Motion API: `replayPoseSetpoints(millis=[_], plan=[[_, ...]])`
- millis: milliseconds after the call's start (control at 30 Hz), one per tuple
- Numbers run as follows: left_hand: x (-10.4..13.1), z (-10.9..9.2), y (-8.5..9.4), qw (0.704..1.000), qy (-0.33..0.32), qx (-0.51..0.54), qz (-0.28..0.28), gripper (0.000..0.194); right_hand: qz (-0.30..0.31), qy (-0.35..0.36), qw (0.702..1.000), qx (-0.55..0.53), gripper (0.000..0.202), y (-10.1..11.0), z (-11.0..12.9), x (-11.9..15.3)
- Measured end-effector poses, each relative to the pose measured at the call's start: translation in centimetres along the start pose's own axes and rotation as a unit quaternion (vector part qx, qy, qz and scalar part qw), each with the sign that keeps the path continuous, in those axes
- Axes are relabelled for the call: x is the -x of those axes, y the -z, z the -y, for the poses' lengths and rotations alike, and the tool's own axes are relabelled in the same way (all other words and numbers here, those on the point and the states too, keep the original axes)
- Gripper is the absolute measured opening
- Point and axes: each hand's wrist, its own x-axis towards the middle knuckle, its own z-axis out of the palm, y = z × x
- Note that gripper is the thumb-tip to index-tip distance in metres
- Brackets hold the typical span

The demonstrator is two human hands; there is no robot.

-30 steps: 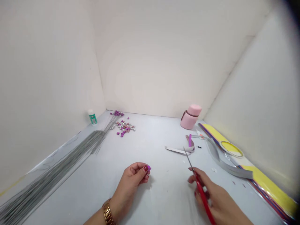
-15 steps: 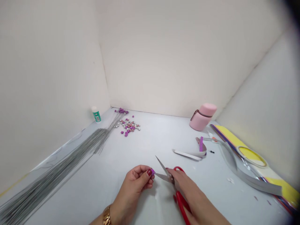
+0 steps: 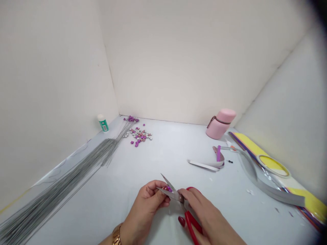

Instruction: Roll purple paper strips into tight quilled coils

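Between the thumb and fingers of my left hand [image 3: 150,199] is a small purple paper star [image 3: 170,189], partly hidden by a scissor blade. My right hand [image 3: 204,212] grips red-handled scissors [image 3: 190,221], whose blades are spread apart around the star. One blade crosses in front of my left fingertips and the other points up and away behind the star. A gold bracelet [image 3: 116,234] circles my left wrist.
Long grey wires [image 3: 68,180] lie at left, near small purple and silver stars [image 3: 140,136] and a glue stick [image 3: 103,123]. Paper strips [image 3: 206,166], a pink flask [image 3: 221,124], a tape roll [image 3: 273,165] and coloured paper sheets [image 3: 247,144] sit at right.
My right hand has brought the scissors left toward my left hand. The blades now overlap the purple star and my left fingertips; before, only one tip reached the star.
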Motion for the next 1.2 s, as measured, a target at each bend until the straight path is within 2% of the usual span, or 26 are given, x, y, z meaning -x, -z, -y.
replayPoseSetpoints(millis=[267,633,1067,1200], plan=[[-0.1,0.4,0.2,1.0,-0.021,0.002,0.021,0.01,0.013,-0.011,1.0,0.001,0.036,-0.2,0.0,-0.1],[-0.1,0.6,0.1,1.0,-0.009,0.019,0.004,0.009,-0.034,0.021,0.998,0.051,0.046,-1.7,-1.2,0.3],[-0.1,0.3,0.1,1.0,-0.019,0.004,-0.005,0.015,-0.005,0.001,0.999,0.039,0.044,-1.6,-1.1,0.0],[-0.2,0.3,0.3,1.0,-0.02,-0.01,-0.009,0.017,-0.017,-0.006,0.999,0.027,0.04,-1.2,-1.1,-0.2]])
